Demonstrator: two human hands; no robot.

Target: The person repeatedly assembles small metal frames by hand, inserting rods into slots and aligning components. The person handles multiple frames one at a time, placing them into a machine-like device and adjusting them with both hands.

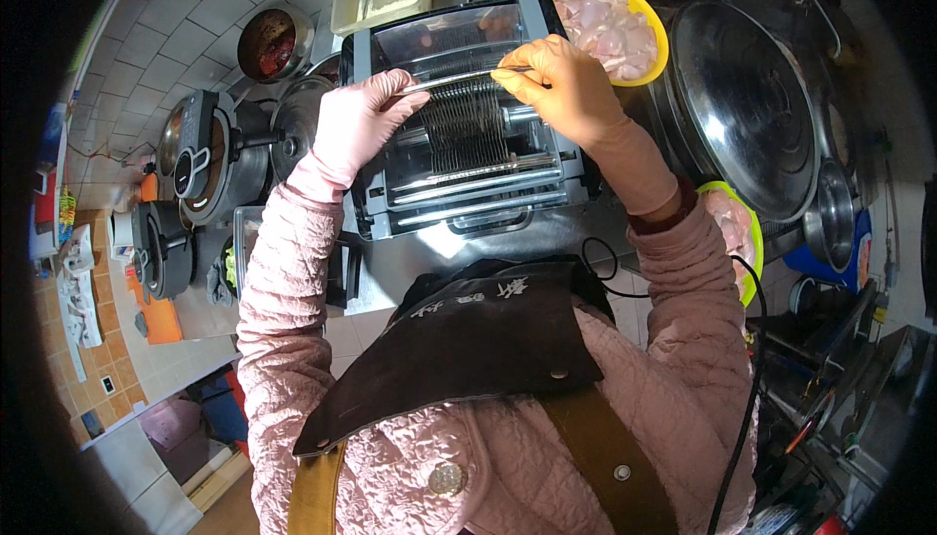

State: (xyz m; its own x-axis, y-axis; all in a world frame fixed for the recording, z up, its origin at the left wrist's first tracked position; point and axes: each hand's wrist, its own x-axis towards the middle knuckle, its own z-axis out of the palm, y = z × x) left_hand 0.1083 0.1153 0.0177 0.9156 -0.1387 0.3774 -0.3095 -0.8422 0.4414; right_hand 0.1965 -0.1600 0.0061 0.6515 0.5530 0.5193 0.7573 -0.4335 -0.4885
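My gloved left hand (361, 120) and gloved right hand (566, 91) each pinch one end of a thin metal rod (459, 77). The rod lies crosswise between them, over the top of a meat slicing machine (571, 169) with a grey and black frame. Below the rod sits the machine's set of thin parallel blades (468, 130), open to view from above. Several shiny horizontal bars run along the near side of the blades. A clear panel (449, 32) covers the machine's far part. I cannot tell whether the rod touches the machine.
A yellow bowl (664, 42) of raw pale meat stands beyond my right hand; a green-rimmed bowl (758, 252) of meat is by my right forearm. A big domed metal lid (747, 110) fills the right. Pots, an appliance (200, 144) and a pale tub (342, 3) stand left and behind.
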